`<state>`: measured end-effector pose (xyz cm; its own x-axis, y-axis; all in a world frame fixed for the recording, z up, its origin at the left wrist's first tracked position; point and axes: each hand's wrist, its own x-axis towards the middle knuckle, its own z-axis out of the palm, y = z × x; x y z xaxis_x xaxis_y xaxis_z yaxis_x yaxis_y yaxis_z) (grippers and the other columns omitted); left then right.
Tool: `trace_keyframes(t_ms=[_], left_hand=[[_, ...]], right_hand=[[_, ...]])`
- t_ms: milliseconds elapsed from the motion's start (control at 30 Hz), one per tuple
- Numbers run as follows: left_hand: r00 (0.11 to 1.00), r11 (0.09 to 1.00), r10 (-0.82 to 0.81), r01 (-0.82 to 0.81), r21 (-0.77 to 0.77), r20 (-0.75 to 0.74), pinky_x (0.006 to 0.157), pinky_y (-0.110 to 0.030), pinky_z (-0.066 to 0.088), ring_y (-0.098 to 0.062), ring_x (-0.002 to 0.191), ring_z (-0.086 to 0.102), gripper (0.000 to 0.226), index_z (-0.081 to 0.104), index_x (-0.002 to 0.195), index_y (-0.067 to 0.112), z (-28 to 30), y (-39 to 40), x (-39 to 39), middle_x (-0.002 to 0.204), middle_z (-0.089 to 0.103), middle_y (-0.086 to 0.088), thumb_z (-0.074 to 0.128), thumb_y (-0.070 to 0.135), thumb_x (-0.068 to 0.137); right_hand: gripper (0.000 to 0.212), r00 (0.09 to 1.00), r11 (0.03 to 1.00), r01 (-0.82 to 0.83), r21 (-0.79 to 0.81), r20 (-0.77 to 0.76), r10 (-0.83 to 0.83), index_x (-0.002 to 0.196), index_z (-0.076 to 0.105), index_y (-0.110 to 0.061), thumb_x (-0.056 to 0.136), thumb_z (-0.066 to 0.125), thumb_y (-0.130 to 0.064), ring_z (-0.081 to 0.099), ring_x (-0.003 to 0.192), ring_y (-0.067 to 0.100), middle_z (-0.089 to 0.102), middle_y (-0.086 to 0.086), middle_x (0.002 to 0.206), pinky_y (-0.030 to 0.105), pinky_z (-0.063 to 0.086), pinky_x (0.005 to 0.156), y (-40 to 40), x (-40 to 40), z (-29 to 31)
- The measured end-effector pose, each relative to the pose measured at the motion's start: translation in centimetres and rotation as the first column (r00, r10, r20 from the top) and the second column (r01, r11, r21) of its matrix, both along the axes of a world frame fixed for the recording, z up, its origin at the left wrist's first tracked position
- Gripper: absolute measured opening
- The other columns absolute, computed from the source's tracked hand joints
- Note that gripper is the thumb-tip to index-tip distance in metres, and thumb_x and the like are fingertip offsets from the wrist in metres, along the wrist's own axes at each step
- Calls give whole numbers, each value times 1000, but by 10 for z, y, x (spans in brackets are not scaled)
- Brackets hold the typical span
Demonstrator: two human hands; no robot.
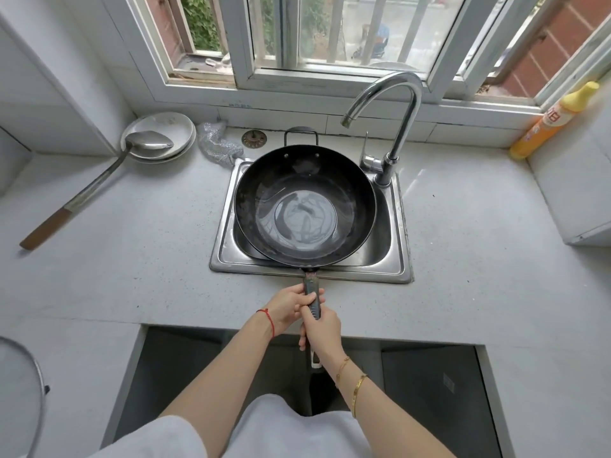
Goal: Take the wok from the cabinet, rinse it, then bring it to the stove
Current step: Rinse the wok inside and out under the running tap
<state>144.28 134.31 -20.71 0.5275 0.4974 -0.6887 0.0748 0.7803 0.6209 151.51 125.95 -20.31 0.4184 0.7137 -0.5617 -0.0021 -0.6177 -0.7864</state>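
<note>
Over the steel sink (395,226), both hands grip the wok (305,203).

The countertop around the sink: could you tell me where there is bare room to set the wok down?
Widest bare patch: the countertop right of the sink, between faucet and orange bottle. A smaller patch lies front-left, below the spatula. The back-left corner is crowded with plates and a scrubber. Both hands grip the wok handle.

Daylight comes through the white-framed window (330,38) ahead of me, above white wall tiles (271,114) and my pale speckled stone bench (469,226).
</note>
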Motion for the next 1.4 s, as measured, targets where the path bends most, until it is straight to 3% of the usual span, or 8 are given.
trace_keyframes(t_ms=[267,333,400,500,700,833,967,1400], left_hand=[[997,998,57,-55,36,-49,80,-25,50,-16,99,65,30,59,125,7,2,-13,8,120,67,-5,49,6,97],[994,996,85,-82,38,-67,75,-25,49,-16,93,65,31,58,128,7,1,-19,11,115,68,-5,49,10,98],[991,992,119,-117,35,-66,85,-32,51,-20,98,67,31,57,128,9,1,-24,14,114,69,-7,51,14,98],[982,984,178,-180,-17,-62,95,-43,52,-25,107,68,31,60,121,7,0,-29,19,119,69,-11,62,17,92],[972,953,232,-235,-190,-38,66,-30,56,-18,62,60,30,59,108,0,-2,-42,23,71,61,-6,68,22,89],[963,934,268,-270,-234,-43,51,-23,46,-11,47,46,20,54,92,7,-2,-45,29,61,49,0,57,27,96],[966,944,250,-258,-207,-65,50,-22,43,-9,45,42,23,51,82,12,-2,-45,31,58,46,2,55,29,97],[973,973,186,-201,-110,-134,57,-25,44,-10,49,41,25,51,82,15,-1,-47,31,61,44,4,56,36,95]], right_hand=[[31,926,927,-351,-134,96,365,96,63,-15,97,50,-43,68,72,19,69,2,80,38,60,75,4,35,6],[39,907,900,-394,-186,80,414,101,64,-12,93,55,-49,72,71,21,73,5,85,35,61,68,8,59,11],[42,915,901,-390,-189,35,403,100,66,-7,94,56,-47,69,60,21,73,7,83,34,61,61,16,87,22],[35,965,966,-243,-94,79,250,92,67,-3,97,54,-34,63,58,22,71,15,83,43,60,71,39,130,37],[26,978,985,-20,174,208,-17,108,71,-15,97,50,-26,66,96,16,72,0,101,36,54,94,107,188,57],[39,955,976,-103,193,294,43,134,57,-15,101,40,-24,53,124,18,60,1,131,26,40,101,155,200,69],[49,929,969,-210,131,337,155,150,38,-14,102,36,-23,39,139,21,44,4,151,34,30,115,196,212,71],[59,905,953,-273,132,372,207,156,13,-3,102,33,-17,18,150,26,18,13,163,32,14,121,273,232,63]])
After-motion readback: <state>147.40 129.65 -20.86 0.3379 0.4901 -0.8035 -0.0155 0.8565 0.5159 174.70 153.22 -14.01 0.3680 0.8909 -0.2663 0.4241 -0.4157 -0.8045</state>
